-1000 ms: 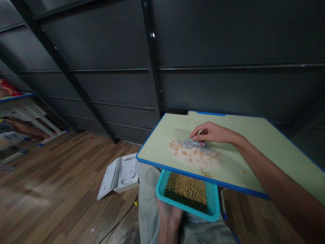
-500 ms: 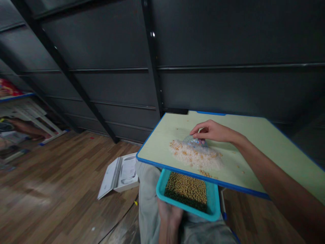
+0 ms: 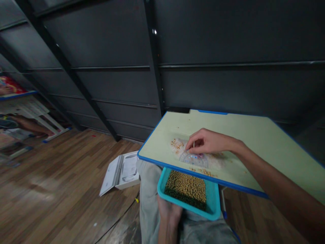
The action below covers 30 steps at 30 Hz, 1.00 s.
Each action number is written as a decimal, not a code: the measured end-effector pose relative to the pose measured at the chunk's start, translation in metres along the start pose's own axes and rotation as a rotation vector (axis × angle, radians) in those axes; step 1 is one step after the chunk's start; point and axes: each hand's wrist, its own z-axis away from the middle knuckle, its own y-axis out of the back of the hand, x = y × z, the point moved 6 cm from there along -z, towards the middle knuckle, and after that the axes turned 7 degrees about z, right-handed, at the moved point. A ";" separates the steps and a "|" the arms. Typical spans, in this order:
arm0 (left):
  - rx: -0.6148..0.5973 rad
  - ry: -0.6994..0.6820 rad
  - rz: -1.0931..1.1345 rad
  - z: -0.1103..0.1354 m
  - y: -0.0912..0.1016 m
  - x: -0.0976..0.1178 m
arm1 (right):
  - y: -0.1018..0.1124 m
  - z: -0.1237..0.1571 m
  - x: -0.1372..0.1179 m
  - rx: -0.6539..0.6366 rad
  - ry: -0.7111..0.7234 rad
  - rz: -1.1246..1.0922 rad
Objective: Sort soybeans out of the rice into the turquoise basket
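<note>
My right hand (image 3: 203,141) is closed on the upper edge of a clear, half-round protractor (image 3: 194,159), which leans in the spilled grains on the table. Around it lie white rice-like grains (image 3: 217,163) mixed with yellow soybeans (image 3: 177,144); my hand and the protractor hide part of the pile. Several beans sit close to the table's front edge. Below that edge, my left hand (image 3: 169,207) grips a turquoise basket (image 3: 212,214) from underneath, its fingers mostly hidden. Many soybeans (image 3: 189,184) cover the basket's bottom, and its far rim is under the tabletop.
The pale-green tabletop (image 3: 243,132) has a raised blue edge. On the wooden floor (image 3: 63,179) to the left are an open white box (image 3: 129,169) and a black cable (image 3: 116,222). A dark panel wall (image 3: 228,40) stands behind; another table (image 3: 33,108) is far left.
My right hand has moved the protractor toward the table's front edge, across the grain pile. My left hand and the basket are nearly unmoved.
</note>
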 end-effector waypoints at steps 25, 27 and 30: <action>0.029 0.029 0.016 0.007 -0.015 -0.001 | -0.012 -0.002 -0.008 -0.026 0.040 0.060; 0.013 0.035 0.001 0.007 -0.015 -0.001 | -0.012 -0.002 -0.009 -0.024 0.040 0.060; -0.003 0.038 -0.010 0.006 -0.014 -0.001 | -0.012 -0.002 -0.010 -0.022 0.044 0.067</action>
